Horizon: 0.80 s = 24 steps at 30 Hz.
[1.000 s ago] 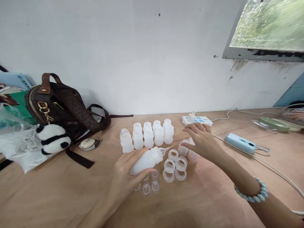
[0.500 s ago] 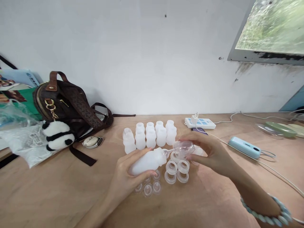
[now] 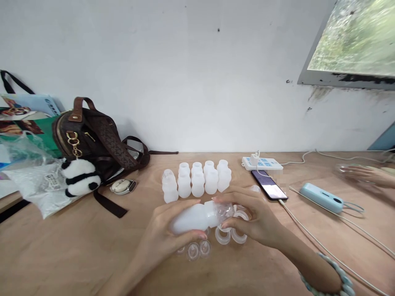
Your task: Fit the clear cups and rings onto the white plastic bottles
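Note:
In my left hand (image 3: 159, 226) lies a white baby bottle (image 3: 189, 218), tilted on its side with its top to the right. My right hand (image 3: 257, 220) grips a clear cap (image 3: 224, 211) that sits over the bottle's top end. Below the bottle are several clear nipples (image 3: 194, 250), partly hidden by my left hand. Under my right hand lie several translucent collar rings (image 3: 222, 236). Behind stand several open white bottles (image 3: 197, 184) in rows, with one bottle wearing a clear cap (image 3: 169, 187) at their left end.
A brown backpack (image 3: 98, 139) with a panda charm (image 3: 82, 177) stands left, beside a mouse (image 3: 122, 186). Toward the right are a power strip (image 3: 267, 163), a lit phone (image 3: 269, 185), a light-blue device (image 3: 321, 197) and cables. Another person's hand (image 3: 370, 173) reaches in at the far right.
My right hand has moved left and brought the clear cap onto the bottle's top. The phone's screen is now lit, and another person's hand has appeared at the far right.

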Each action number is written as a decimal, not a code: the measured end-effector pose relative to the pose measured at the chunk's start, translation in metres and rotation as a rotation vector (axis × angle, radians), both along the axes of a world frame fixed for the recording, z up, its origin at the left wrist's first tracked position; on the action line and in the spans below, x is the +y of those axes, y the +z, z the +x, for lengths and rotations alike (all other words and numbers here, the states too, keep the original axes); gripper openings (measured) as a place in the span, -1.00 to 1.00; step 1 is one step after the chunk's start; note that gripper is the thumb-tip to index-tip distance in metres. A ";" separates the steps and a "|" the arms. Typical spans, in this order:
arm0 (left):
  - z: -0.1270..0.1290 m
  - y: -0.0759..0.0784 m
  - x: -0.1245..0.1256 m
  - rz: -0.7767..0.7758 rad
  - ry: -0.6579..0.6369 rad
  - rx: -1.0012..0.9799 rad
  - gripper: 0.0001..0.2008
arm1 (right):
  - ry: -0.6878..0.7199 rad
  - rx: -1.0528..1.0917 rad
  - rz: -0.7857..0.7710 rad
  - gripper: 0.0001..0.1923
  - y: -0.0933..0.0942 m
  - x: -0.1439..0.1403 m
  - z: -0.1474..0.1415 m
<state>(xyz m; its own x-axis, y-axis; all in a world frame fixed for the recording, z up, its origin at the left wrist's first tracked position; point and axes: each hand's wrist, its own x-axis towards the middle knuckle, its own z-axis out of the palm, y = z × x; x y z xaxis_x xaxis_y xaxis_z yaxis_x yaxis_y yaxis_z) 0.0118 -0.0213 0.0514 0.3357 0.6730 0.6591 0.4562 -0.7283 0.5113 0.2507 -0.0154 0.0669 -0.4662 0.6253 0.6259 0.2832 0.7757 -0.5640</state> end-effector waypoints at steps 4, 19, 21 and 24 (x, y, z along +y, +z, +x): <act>-0.004 0.010 0.001 -0.087 0.011 -0.017 -0.55 | 0.015 0.067 0.039 -0.69 0.005 0.003 -0.006; -0.061 -0.023 0.036 -0.487 0.192 -0.343 -0.49 | -0.318 0.264 -0.271 -0.84 -0.028 0.031 0.035; -0.062 -0.032 0.041 -0.529 0.189 -0.362 -0.47 | -0.346 0.265 -0.268 -0.85 -0.035 0.032 0.037; -0.060 -0.043 0.045 -0.562 0.208 -0.355 -0.48 | -0.383 0.263 -0.244 -0.89 -0.038 0.033 0.039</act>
